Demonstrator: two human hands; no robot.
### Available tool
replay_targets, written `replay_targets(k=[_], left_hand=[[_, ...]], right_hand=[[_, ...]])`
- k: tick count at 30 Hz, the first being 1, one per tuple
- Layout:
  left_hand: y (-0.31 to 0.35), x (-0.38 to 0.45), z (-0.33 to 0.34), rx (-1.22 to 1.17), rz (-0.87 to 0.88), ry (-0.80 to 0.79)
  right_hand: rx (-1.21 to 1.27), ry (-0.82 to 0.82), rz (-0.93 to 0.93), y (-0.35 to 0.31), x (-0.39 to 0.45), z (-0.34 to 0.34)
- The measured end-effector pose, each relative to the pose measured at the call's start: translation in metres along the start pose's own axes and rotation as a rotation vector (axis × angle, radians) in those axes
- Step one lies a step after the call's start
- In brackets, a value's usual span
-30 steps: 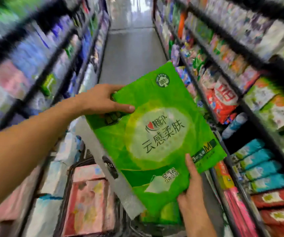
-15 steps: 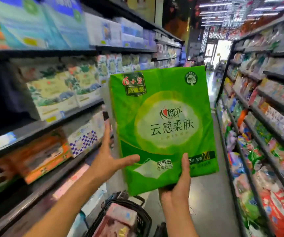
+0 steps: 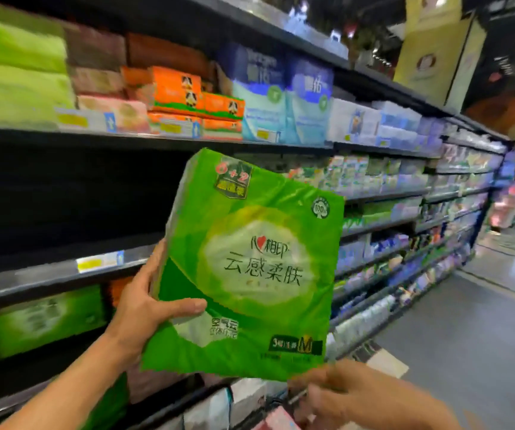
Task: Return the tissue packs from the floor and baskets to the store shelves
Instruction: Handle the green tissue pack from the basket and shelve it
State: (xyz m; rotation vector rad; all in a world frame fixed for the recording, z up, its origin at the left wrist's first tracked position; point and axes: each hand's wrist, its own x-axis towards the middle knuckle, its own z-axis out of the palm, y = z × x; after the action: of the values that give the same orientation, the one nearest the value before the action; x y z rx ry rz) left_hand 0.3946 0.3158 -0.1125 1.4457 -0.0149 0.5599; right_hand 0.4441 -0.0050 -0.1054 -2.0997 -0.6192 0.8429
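Note:
A large green tissue pack [image 3: 250,268] is held upright in front of the left-hand store shelves [image 3: 48,274]. My left hand [image 3: 147,305] grips its lower left edge, thumb across the front. My right hand [image 3: 349,395] is blurred just under the pack's lower right corner; I cannot tell if it touches the pack. Behind the pack's left side is a dark, empty shelf bay [image 3: 63,197]. Similar green packs [image 3: 32,321] lie on the shelf below that bay.
The upper shelf holds green, pink, orange [image 3: 188,94] and blue [image 3: 281,97] tissue packs. Stocked shelves run on down the aisle to the right. A pink pack [image 3: 277,418] shows at the bottom edge. Grey aisle floor [image 3: 467,336] lies to the right.
The view has swung left toward the shelves. The green pack has moved closer to the empty bay. My right hand has slid from the pack's lower front to below its corner.

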Motion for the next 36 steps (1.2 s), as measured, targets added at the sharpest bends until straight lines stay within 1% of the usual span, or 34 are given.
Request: replay_targets(k=[1,2,3,4,5,6,7,8,9,10,12,14,16,17,19,21,23,24,26,27,28,29,30,31,33,34,35,36], left_hand=[[0.01,-0.004,-0.014,0.07,0.02,0.01],[0.019,-0.007,-0.026,0.139,0.038,0.019],[0.029,-0.01,-0.037,0.188,0.049,0.033],[0.039,-0.013,-0.048,0.225,0.053,0.044],[0.049,-0.015,-0.057,0.27,0.056,0.045],[0.059,-0.018,-0.067,0.32,0.062,0.039],[0.068,-0.02,-0.078,0.362,0.069,0.03],[0.075,-0.023,-0.089,0.383,0.071,0.018],[0.084,-0.028,-0.099,0.396,0.075,0.006],[0.094,-0.031,-0.11,0.415,0.084,0.0],[0.116,-0.036,-0.132,0.467,0.098,-0.011],[0.138,-0.038,-0.152,0.517,0.108,-0.045],[0.159,-0.037,-0.17,0.567,0.116,-0.085],[0.169,-0.036,-0.179,0.588,0.118,-0.091],[0.188,-0.032,-0.194,0.647,0.112,-0.097],[0.205,-0.025,-0.208,0.806,0.116,-0.096],[0.219,-0.02,-0.22,0.984,0.148,-0.023],[0.223,-0.021,-0.226,1.059,0.195,0.069],[0.218,-0.027,-0.24,1.143,0.368,0.33],[0.207,-0.031,-0.25,1.082,0.443,0.46],[0.192,-0.035,-0.259,0.968,0.465,0.564],[0.173,-0.038,-0.27,0.854,0.424,0.639],[0.156,-0.042,-0.28,0.751,0.332,0.668],[0.139,-0.044,-0.289,0.65,0.202,0.635],[0.118,-0.047,-0.3,0.467,-0.017,0.45],[0.112,-0.046,-0.303,0.409,-0.057,0.372],[0.109,-0.043,-0.306,0.398,-0.038,0.337],[0.108,-0.039,-0.31,0.437,0.016,0.34]], right_hand=[[-0.061,0.035,-0.093,-0.019,-0.003,-0.014],[-0.064,0.111,-0.174,-0.04,-0.004,-0.028],[-0.043,0.242,-0.255,-0.06,0.002,-0.041],[-0.074,0.412,-0.338,-0.083,0.012,-0.053],[-0.177,0.579,-0.423,-0.102,0.025,-0.063],[-0.335,0.704,-0.505,-0.122,0.038,-0.07],[-0.508,0.761,-0.564,-0.136,0.054,-0.075],[-0.663,0.754,-0.59,-0.145,0.071,-0.079],[-0.72,0.682,-0.609,-0.152,0.086,-0.081],[-0.693,0.568,-0.619,-0.157,0.099,-0.079],[-0.545,0.33,-0.622,-0.165,0.118,-0.07],[-0.41,0.198,-0.659,-0.178,0.126,-0.05],[-0.28,0.111,-0.681,-0.197,0.126,-0.02],[-0.237,0.116,-0.708,-0.205,0.127,-0.005],[-0.156,0.208,-0.787,-0.216,0.132,0.021],[-0.007,0.308,-0.856,-0.223,0.137,0.042],[0.109,0.394,-0.908,-0.227,0.147,0.055],[0.145,0.444,-0.915,-0.229,0.153,0.059],[0.234,0.522,-0.931,-0.232,0.164,0.067],[0.27,0.543,-0.932,-0.234,0.168,0.069],[0.291,0.562,-0.931,-0.237,0.172,0.072],[0.321,0.581,-0.929,-0.241,0.176,0.076],[0.355,0.588,-0.93,-0.244,0.181,0.079],[0.395,0.592,-0.929,-0.248,0.185,0.084],[0.462,0.605,-0.912,-0.254,0.197,0.096],[0.492,0.611,-0.911,-0.258,0.205,0.103],[0.518,0.598,-0.916,-0.261,0.213,0.111],[0.536,0.579,-0.914,-0.265,0.219,0.12]])
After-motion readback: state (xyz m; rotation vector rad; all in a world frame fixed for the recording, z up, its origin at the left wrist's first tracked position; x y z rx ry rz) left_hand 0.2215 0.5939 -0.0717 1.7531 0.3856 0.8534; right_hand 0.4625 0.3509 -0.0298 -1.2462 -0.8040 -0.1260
